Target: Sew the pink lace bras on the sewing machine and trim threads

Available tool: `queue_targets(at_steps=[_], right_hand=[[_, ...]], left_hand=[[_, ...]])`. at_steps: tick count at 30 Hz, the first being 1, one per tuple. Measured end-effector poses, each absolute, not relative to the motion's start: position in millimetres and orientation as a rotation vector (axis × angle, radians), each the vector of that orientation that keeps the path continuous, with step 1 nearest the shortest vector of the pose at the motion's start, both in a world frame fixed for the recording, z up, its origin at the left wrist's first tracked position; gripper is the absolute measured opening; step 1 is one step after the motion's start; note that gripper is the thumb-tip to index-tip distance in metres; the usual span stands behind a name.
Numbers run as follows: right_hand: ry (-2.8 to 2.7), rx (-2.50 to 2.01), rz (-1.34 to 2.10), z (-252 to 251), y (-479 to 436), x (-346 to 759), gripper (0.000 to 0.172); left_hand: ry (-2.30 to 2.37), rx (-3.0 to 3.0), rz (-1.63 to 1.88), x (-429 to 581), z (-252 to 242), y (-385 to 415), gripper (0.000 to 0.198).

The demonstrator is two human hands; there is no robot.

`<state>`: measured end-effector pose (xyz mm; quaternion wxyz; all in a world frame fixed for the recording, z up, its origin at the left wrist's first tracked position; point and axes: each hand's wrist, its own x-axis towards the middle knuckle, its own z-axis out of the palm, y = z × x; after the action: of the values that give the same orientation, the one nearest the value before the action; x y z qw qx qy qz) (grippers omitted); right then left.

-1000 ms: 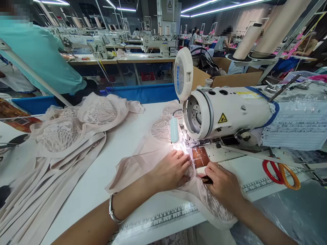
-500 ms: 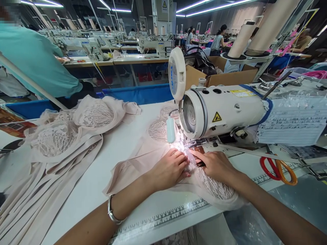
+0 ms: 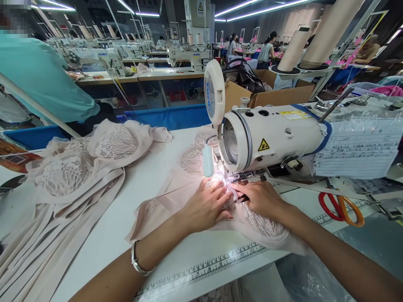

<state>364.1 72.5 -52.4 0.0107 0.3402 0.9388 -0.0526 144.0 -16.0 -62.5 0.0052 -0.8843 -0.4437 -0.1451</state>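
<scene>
A white sewing machine [image 3: 277, 134] stands at the centre right, its needle area brightly lit. Beneath it lies a pale pink lace garment [image 3: 189, 161], spread over the white table. My left hand [image 3: 206, 205] rests on the fabric just left of and below the needle area, fingers slightly apart and pressing it. Close by on the right, my right hand [image 3: 260, 199] is closed around a small dark tool [image 3: 242, 198] at the fabric's edge; its fingertips are partly lost in glare.
More lace garments [image 3: 66, 172] with long straps lie at the left. Scissors [image 3: 341, 207] with red and orange handles are at the right. A cardboard box [image 3: 280, 97] stands behind the machine; a person in a teal shirt [image 3: 47, 79] sits at the back left.
My left hand's fingers have spread and shifted slightly up towards the needle area. My right hand has moved a little left with the view.
</scene>
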Motion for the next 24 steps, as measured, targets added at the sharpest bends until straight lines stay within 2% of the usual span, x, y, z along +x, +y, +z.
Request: queue_targets(at_steps=[11,18,24], right_hand=[[2.947,1.006,-0.258,-45.3,76.9,363.3,0.061],[3.057,0.852,-0.438,-51.5,91.1,363.7,0.055],[3.039,0.836,-0.343,-50.1,97.0,362.5,0.056]], left_hand=[[-1.493,-2.758,-0.389,143.2,-61.7,-15.9,0.065],[-1.502,-2.721,-0.393,140.8,-62.8,-13.9,0.059],[-1.496,-2.754,-0.430,138.9,-63.2,-12.0,0.058]])
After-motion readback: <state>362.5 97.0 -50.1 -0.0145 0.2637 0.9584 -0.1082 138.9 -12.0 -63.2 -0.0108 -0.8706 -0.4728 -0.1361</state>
